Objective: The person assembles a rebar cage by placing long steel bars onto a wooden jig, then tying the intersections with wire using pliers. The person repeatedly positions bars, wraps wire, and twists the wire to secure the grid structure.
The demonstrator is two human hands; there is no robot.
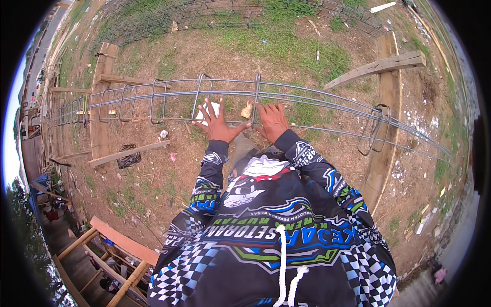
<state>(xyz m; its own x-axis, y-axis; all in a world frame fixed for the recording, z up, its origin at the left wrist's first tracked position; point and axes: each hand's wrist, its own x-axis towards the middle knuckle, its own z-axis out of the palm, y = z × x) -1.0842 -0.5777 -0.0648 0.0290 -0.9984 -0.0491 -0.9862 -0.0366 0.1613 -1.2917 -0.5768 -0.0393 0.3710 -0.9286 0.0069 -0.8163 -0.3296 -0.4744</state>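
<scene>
Here's the left hand, fingers fanned wide and gripping nothing that shows, its thumb stretched toward the lower end of an upright wire stirrup. Just across from it, on the other side of that stirrup, the right hand has its fingers partly bent, right up against the steel; whether it actually grips, I can't tell. The steel cage runs left to right in front of the person, long bars passing just beyond and under both hands, across a left board and a right board. A white piece peeks between the left fingers. And the lettering: bold white, blue and green print fills the dark sweatshirt, upside down from here, below a cartoon figure, with checkered patches on the sleeves.
</scene>
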